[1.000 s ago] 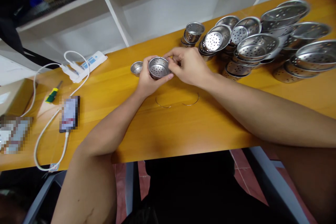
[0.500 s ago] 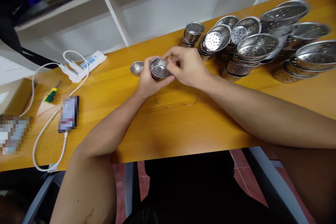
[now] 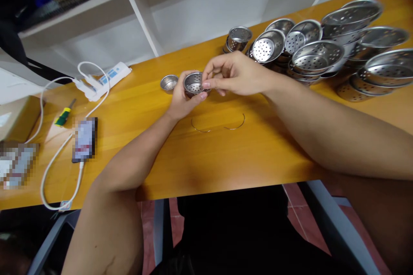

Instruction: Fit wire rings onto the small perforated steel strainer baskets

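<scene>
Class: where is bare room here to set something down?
Bare table lies between the curved wires and its near edge, and between the power strip and the small cup. Crowded: the right, with stacked perforated cups; the left, around the green-yellow tool and white cable; the middle, where the left hand grips a metal cup.

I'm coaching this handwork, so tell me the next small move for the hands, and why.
Probably the right hand should press lightly on the rim of the round, silver, perforated metal cup while the left hand steadies it. The left hand grips the cup, and the right fingertips are at its right edge; whether they pinch anything is unclear.
</scene>
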The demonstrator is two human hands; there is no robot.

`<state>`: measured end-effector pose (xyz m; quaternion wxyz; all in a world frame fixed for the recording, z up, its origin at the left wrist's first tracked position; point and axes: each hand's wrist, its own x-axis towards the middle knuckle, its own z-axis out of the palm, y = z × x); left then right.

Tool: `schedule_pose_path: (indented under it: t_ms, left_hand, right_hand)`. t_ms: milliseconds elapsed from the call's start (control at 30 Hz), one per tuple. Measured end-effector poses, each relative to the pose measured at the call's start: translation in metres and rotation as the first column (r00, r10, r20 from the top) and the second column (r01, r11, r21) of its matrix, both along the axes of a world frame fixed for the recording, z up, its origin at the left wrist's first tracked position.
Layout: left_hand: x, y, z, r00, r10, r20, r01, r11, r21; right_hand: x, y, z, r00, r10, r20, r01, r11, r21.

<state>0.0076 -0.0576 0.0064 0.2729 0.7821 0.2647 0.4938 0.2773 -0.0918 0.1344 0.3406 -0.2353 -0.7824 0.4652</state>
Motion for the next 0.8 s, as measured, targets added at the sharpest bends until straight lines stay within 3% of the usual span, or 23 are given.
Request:
schedule_pose_path:
  t_ms: [267,467,800]
  left_hand:
    - [0.004,-0.003,0.001,1.000,0.027,-0.016,-0.026,0.999,0.026]
    - [0.009,-0.004,-0.001,0.997,0.075,-0.034,-0.073,0.996,0.055]
    - [0.008,-0.002,0.002,1.000,-0.009,0.029,0.009,1.000,0.017]
  right_hand:
    - [-0.011,-0.003,-0.009,0.993,-0.101,-0.066,0.099,0.995,-0.022]
    - [-0.011,-0.007,-0.006,0.988,-0.153,-0.002,0.153,0.988,-0.011]
    - [-0.013,-0.002,-0.012,0.988,-0.149,-0.027,0.150,0.989,0.017]
